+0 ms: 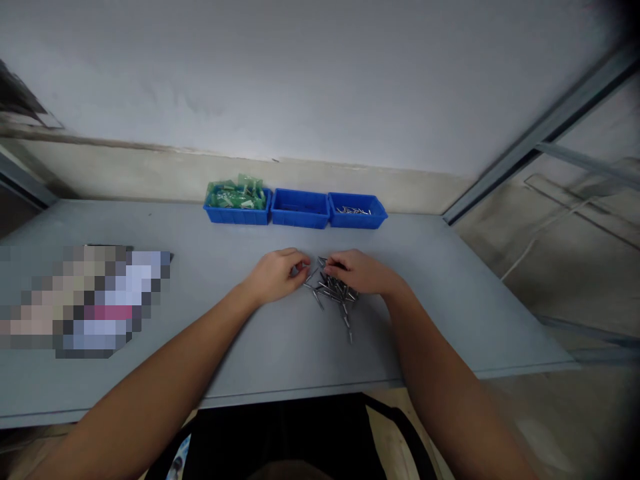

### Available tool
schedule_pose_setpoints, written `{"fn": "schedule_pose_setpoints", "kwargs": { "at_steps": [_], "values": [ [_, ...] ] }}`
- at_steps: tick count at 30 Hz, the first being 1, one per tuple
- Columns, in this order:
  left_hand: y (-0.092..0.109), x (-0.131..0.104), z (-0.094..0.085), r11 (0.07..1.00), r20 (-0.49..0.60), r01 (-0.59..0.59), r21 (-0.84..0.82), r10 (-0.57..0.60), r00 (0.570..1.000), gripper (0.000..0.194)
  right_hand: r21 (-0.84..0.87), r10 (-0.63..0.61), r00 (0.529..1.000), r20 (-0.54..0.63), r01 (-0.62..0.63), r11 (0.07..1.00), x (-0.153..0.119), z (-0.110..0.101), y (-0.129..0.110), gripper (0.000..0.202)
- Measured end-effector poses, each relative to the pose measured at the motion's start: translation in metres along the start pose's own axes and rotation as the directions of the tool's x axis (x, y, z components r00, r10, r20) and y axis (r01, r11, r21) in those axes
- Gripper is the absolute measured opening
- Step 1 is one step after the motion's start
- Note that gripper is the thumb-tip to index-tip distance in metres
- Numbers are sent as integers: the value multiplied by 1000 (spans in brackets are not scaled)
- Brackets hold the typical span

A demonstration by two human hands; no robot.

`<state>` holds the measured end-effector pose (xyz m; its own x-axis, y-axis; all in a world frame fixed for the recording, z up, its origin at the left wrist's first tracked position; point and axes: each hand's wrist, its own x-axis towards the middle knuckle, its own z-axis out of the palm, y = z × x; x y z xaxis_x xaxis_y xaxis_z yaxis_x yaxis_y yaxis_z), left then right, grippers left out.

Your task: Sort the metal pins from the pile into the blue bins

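Note:
A loose pile of slender, shiny metal pieces (336, 289) lies on the grey table, several of them strung out toward the front edge. Just left of the pile is my left hand (280, 275), its thumb and fingers curled together in a pinch. Whatever sits between those fingertips is too small to make out. Over the pile's far side, my right hand (357, 270) has its thumb and fingers pressed together. A short metal piece shows beside its fingertips, but I cannot tell whether they grip it. The hands are a small gap apart.
Along the wall stand a blue bin with green plastic packets (235, 197), a middle blue bin (300, 219) and a right blue bin (357, 220) with thin silver pieces. Blurred-out flat items (115, 300) lie at left. A metal frame post (500, 167) rises at right.

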<state>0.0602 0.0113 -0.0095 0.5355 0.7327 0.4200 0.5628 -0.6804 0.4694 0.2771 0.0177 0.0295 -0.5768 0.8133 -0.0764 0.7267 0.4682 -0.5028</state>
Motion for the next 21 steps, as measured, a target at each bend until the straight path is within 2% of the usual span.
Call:
{"fn": "schedule_pose_setpoints", "kwargs": {
  "at_steps": [6, 11, 15, 21],
  "values": [
    [12, 1, 2, 995, 11, -60, -81, 61, 998, 16, 121, -10, 999, -42, 15, 993, 2, 4, -6, 26],
    [13, 3, 3, 995, 31, -40, -87, 43, 999, 16, 180, -11, 998, -64, 22, 983, 4, 8, -10, 24],
    [13, 3, 3, 990, -21, 36, -139, -40, 999, 16, 252, 23, 993, -117, 7, 968, 5, 9, -12, 25],
    [18, 5, 3, 914, -98, 195, -356, -244, 965, 23, 480, 62, 998, -11, -49, 876, 2, 8, -14, 27]
  ]
}}
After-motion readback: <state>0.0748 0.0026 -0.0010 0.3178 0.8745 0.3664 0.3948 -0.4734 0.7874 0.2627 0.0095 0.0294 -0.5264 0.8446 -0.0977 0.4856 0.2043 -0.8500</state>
